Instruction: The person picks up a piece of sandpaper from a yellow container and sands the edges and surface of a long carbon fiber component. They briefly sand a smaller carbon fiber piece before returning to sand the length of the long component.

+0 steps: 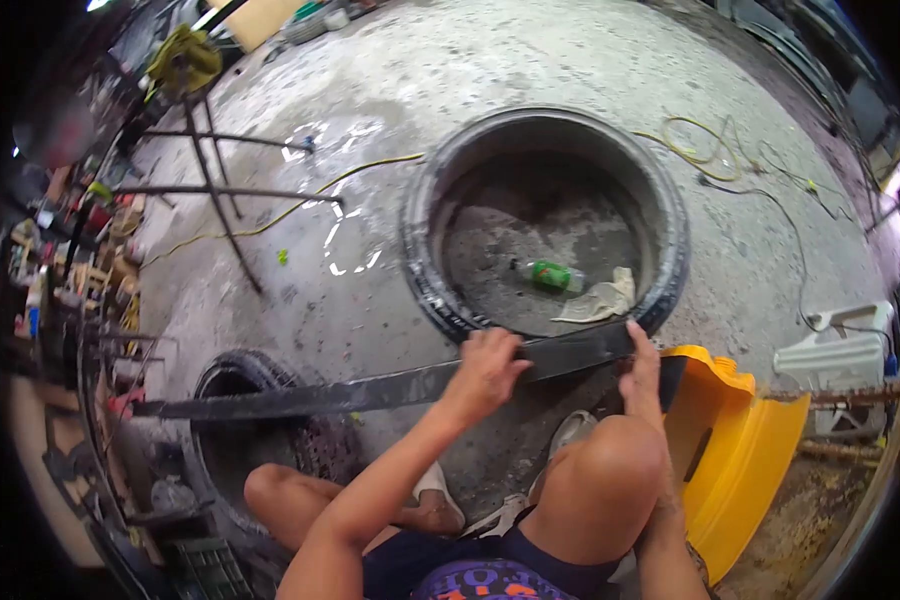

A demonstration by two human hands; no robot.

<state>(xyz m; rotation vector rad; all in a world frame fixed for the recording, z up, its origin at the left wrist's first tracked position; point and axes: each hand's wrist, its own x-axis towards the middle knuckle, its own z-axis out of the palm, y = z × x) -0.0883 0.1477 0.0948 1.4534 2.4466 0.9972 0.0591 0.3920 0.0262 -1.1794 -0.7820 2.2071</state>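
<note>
The right hand [642, 368] is at the near person's right-hand end of a long dark strip [400, 390], its fingers extended along the end; whether it pinches the strip, I cannot tell. The left hand [488, 368] bends its fingers over the strip farther along, thumb out to the side, and its grip is equally unclear. The strip's long axis runs roughly crosswise in front of the knees, its right end slightly farther forward, and a long stretch continues leftward past the left hand, which is the nearer hand to that free end. Flat, narrow and faintly glossy, it passes over a smaller black tyre [232, 372] at left. Beside the right leg stands a curved, smooth yellow piece [745, 465]. Just beyond the strip sits a big round dark ring [677, 235] with a thick, scuffed rim; inside lie a crumpled pale cloth [610, 298] and a green-labelled clear bottle [552, 276]. Farther off, a thin yellow cable [375, 164] crosses the rough, blotched grey floor [570, 55].
</note>
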